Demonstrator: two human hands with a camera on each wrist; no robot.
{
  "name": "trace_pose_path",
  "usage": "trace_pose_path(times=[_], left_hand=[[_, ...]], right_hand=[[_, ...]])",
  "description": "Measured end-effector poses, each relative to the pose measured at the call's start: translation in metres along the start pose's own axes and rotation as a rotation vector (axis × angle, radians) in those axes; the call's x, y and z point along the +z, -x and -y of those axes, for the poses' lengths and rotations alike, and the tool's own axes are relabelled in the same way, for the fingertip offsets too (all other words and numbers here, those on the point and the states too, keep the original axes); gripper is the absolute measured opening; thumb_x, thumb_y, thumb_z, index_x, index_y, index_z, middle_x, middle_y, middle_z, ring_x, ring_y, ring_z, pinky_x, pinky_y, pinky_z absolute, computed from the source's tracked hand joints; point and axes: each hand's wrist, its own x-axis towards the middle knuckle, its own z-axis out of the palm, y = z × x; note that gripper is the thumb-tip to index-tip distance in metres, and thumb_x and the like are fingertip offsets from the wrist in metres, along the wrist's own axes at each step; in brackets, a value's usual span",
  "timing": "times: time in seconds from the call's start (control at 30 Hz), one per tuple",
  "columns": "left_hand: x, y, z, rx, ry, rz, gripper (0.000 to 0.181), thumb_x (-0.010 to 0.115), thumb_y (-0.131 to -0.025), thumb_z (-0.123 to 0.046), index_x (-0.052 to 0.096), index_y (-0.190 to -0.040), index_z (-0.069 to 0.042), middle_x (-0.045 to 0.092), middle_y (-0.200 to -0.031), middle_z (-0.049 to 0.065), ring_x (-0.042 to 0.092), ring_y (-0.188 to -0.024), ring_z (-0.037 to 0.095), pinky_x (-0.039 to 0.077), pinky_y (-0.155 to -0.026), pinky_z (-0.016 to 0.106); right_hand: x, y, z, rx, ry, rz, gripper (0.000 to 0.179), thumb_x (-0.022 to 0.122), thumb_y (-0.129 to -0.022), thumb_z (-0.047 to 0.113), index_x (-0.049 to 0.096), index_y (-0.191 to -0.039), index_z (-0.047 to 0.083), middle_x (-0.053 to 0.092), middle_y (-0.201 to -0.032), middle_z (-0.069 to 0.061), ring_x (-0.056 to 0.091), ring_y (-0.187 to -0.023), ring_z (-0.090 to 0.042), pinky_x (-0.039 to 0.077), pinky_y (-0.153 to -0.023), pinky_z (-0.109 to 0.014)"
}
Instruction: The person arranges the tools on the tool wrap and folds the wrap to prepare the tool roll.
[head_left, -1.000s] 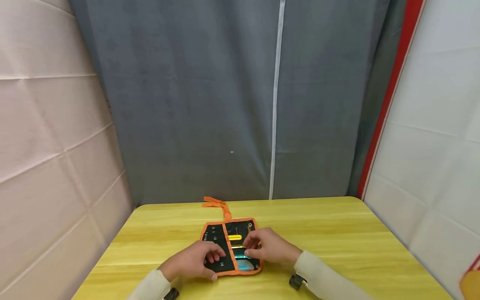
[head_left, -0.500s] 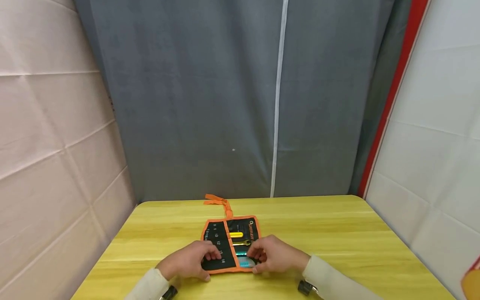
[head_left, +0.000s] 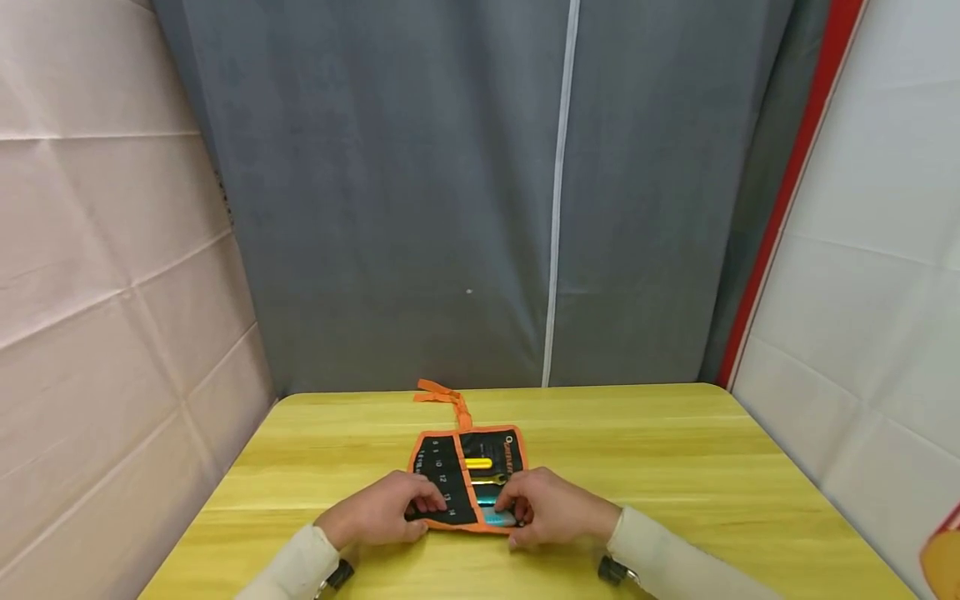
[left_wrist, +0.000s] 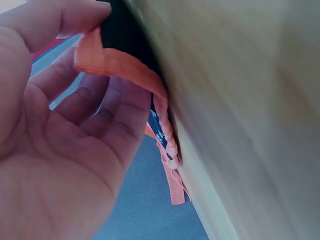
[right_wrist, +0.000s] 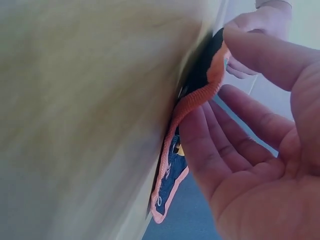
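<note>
A black tool pouch (head_left: 433, 467) with orange edging lies spread on the table, white numbers printed down its left panel. Wrenches show in its pockets: a yellow one (head_left: 477, 463), a gold one with an open end (head_left: 491, 480) and teal pieces nearer me. My left hand (head_left: 378, 510) pinches the near left corner, thumb (left_wrist: 75, 17) underneath and fingers over the top. At the near right corner my right hand (head_left: 561, 510) does the same, its thumb (right_wrist: 265, 50) against the underside. Both wrist views show the near orange hem (left_wrist: 120, 62) raised off the tabletop.
An orange tie strap (head_left: 442, 392) trails from the pouch's far edge across the yellow wood-grain table (head_left: 637, 450). A grey curtain (head_left: 405, 208) hangs behind the table, with pale cloth walls (head_left: 135, 333) at both sides. Something yellow and red (head_left: 943, 554) sits at the lower right edge.
My right hand has come from over the pouch's right panel to its near right corner and pinches it. The left hand has closed on the near left corner. The near edge has come up slightly.
</note>
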Motion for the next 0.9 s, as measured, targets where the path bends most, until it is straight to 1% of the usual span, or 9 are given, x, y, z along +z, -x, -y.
trace_pose_path(times=[0.1, 0.23, 0.3, 0.4, 0.5, 0.63, 0.73, 0.9], left_hand=[[0.0, 0.0, 0.001, 0.016, 0.017, -0.012, 0.021, 0.076, -0.098, -0.023, 0.076, -0.118, -0.03, 0.07, -0.11, -0.019, 0.062, -0.093, -0.004, 0.056, -0.083, 0.023], [-0.001, 0.001, 0.001, 0.024, 0.057, -0.024, 0.019, 0.073, -0.1, -0.021, 0.076, -0.118, -0.027, 0.072, -0.111, -0.018, 0.063, -0.093, -0.004, 0.056, -0.081, 0.023], [-0.001, 0.001, 0.002, 0.023, 0.08, -0.032, 0.02, 0.073, -0.1, -0.019, 0.077, -0.118, -0.026, 0.074, -0.111, -0.018, 0.063, -0.092, -0.004, 0.056, -0.081, 0.023], [-0.001, 0.002, 0.004, 0.02, 0.102, -0.042, 0.019, 0.071, -0.101, -0.019, 0.077, -0.118, -0.026, 0.074, -0.111, -0.018, 0.064, -0.092, -0.003, 0.056, -0.082, 0.023], [-0.001, 0.003, 0.007, 0.011, 0.126, -0.051, 0.019, 0.07, -0.102, -0.02, 0.076, -0.117, -0.029, 0.075, -0.111, -0.017, 0.065, -0.096, -0.002, 0.056, -0.085, 0.024], [-0.002, 0.004, 0.01, -0.008, 0.151, -0.074, 0.019, 0.068, -0.105, -0.021, 0.075, -0.118, -0.032, 0.077, -0.111, -0.014, 0.067, -0.098, -0.001, 0.057, -0.086, 0.026], [-0.004, 0.003, 0.011, -0.006, 0.134, -0.125, 0.019, 0.069, -0.104, -0.02, 0.074, -0.119, -0.031, 0.076, -0.11, -0.013, 0.066, -0.095, 0.0, 0.056, -0.084, 0.027], [-0.008, 0.002, 0.009, 0.036, 0.052, -0.255, 0.021, 0.075, -0.099, -0.013, 0.073, -0.116, -0.025, 0.07, -0.109, -0.013, 0.064, -0.096, 0.003, 0.057, -0.084, 0.028]], right_hand=[[0.0, 0.0, 0.001, 0.028, 0.007, -0.005, 0.028, 0.089, -0.088, 0.027, 0.077, -0.113, 0.02, 0.069, -0.103, 0.011, 0.063, -0.081, 0.001, 0.054, -0.074, -0.017], [0.001, -0.002, 0.002, 0.05, 0.036, -0.017, 0.017, 0.083, -0.094, 0.026, 0.078, -0.11, 0.022, 0.069, -0.1, 0.016, 0.061, -0.077, 0.003, 0.054, -0.072, -0.017], [0.001, -0.002, 0.002, 0.047, 0.047, -0.021, 0.012, 0.079, -0.098, 0.026, 0.079, -0.109, 0.023, 0.07, -0.099, 0.018, 0.061, -0.074, 0.003, 0.054, -0.07, -0.018], [0.001, -0.003, 0.001, 0.039, 0.045, -0.027, 0.011, 0.076, -0.1, 0.027, 0.079, -0.109, 0.022, 0.07, -0.097, 0.019, 0.062, -0.073, 0.003, 0.054, -0.069, -0.018], [0.0, -0.005, -0.002, 0.034, 0.029, -0.035, 0.011, 0.073, -0.102, 0.026, 0.078, -0.111, 0.022, 0.071, -0.096, 0.019, 0.06, -0.072, 0.003, 0.054, -0.069, -0.018], [-0.001, -0.008, -0.008, 0.033, 0.018, -0.045, 0.012, 0.069, -0.105, 0.027, 0.078, -0.112, 0.025, 0.073, -0.098, 0.017, 0.057, -0.069, 0.003, 0.053, -0.068, -0.019], [-0.003, -0.013, -0.015, 0.051, 0.003, -0.05, 0.013, 0.065, -0.107, 0.027, 0.076, -0.113, 0.025, 0.074, -0.098, 0.014, 0.057, -0.069, 0.002, 0.052, -0.069, -0.02], [-0.007, -0.023, -0.025, 0.067, -0.025, -0.067, 0.01, 0.064, -0.108, 0.021, 0.073, -0.11, 0.02, 0.072, -0.091, 0.008, 0.056, -0.068, 0.001, 0.053, -0.069, -0.021]])
